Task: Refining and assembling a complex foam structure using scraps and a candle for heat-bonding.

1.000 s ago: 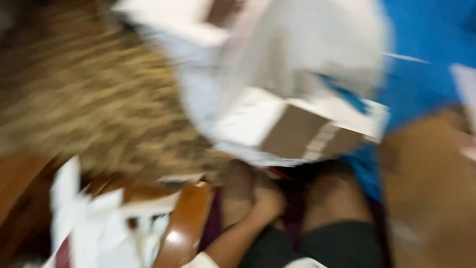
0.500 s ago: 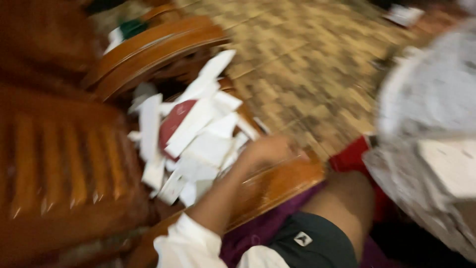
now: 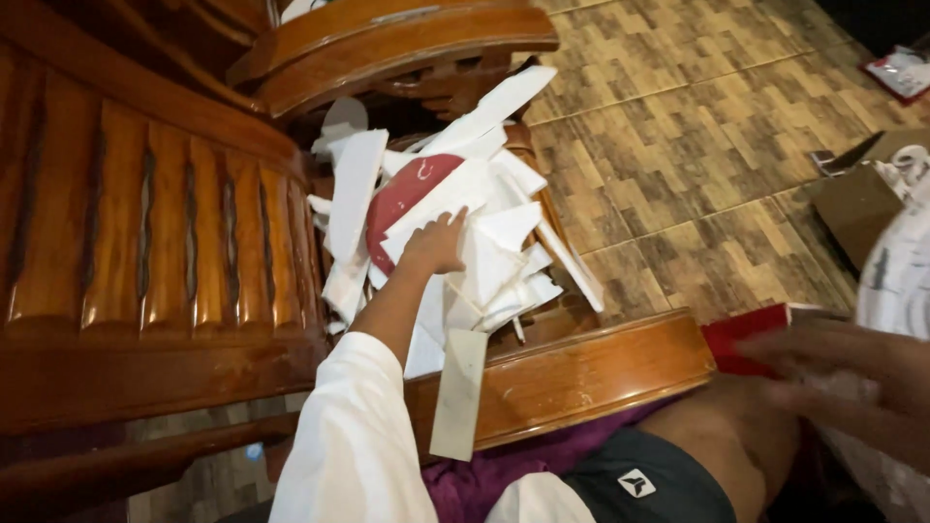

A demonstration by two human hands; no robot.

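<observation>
My left hand (image 3: 436, 242) reaches out in a white sleeve into a heap of white foam pieces (image 3: 504, 271) piled between two wooden chairs. Its fingers curl over the edge of one white piece lying across a dark red disc (image 3: 402, 194). A long white strip (image 3: 459, 392) leans against the wooden armrest (image 3: 591, 373) just below that arm. My right hand (image 3: 838, 373) is blurred at the right edge, lying over a flat red box (image 3: 738, 337) and touching a white plastic bag (image 3: 901, 281). Its grip is not visible.
A carved wooden chair back (image 3: 145, 242) fills the left side, with another armrest (image 3: 387, 44) at the top. Brown patterned floor tiles (image 3: 678, 126) spread to the right. A cardboard box (image 3: 857, 199) sits at the far right. My bare thigh and dark shorts (image 3: 659, 475) are at the bottom.
The view has swung from the bag and boxes to the chair. My left hand has moved from the armrest farther into the white heap, onto the piece over the red disc.
</observation>
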